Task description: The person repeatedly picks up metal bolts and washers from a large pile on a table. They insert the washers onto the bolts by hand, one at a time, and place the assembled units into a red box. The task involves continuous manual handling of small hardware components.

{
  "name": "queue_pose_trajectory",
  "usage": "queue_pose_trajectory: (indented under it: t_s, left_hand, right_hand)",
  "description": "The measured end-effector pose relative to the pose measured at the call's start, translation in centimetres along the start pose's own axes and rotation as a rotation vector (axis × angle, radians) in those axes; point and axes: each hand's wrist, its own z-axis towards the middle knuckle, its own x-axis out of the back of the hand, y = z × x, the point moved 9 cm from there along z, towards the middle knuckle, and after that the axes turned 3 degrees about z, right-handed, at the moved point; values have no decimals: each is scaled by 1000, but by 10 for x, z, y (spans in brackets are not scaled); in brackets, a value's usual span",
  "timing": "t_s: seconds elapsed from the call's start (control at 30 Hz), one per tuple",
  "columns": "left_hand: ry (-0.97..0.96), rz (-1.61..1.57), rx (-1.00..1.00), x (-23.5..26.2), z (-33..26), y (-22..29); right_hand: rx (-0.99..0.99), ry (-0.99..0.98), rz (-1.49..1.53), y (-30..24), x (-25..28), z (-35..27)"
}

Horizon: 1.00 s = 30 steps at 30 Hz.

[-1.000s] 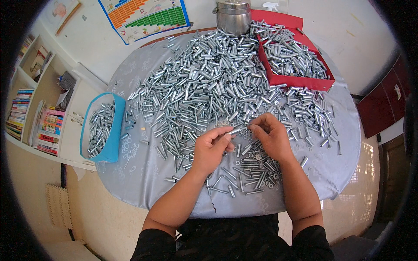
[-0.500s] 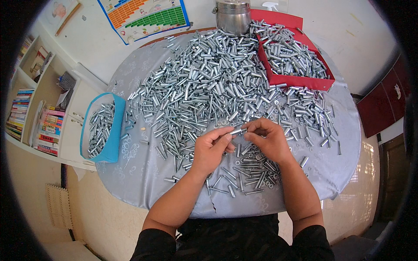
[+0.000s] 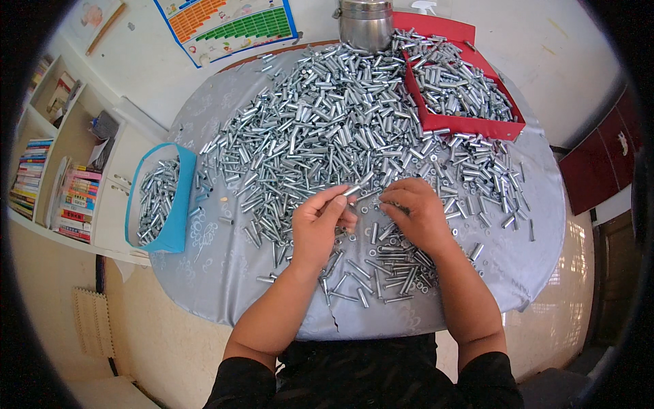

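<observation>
Between thumb and fingers, my left hand [image 3: 318,223] pinches a silver expansion bolt [image 3: 354,188] that points up and to the right. My right hand [image 3: 417,213] is a short gap away, its fingers bent together; what they hold, if anything, is hidden. Beyond both hands spreads a big heap of silver metal sleeves and bolts [image 3: 320,129]. Below my hands, on the near side, lies a small pile of bolts, nuts and washers [image 3: 402,266].
A blue box [image 3: 178,204] of metal parts stands at the left. At the back right sits a red box [image 3: 470,127], also full, beside a steel pot [image 3: 366,27]. A grey cloth [image 3: 204,286] covers the round table. Bookshelves [image 3: 61,184] flank it on the left.
My hands have moved apart. The left has shifted slightly left with the expansion bolt, which now tilts up more; the right has drawn back from it.
</observation>
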Motion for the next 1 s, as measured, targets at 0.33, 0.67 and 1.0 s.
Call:
queue_pose_trajectory:
  t_s: [0.33, 0.67, 1.0]
  left_hand:
    - [-2, -35, -5, 1, -1, -1]
    - [-13, -15, 12, 0, 0, -5]
    - [-108, 102, 22, -14, -6, -8]
  right_hand:
    - [73, -163, -321, -5, -31, 3]
    - [-24, -146, -185, 3, -28, 3]
    - [-497, 113, 674, 41, -17, -15]
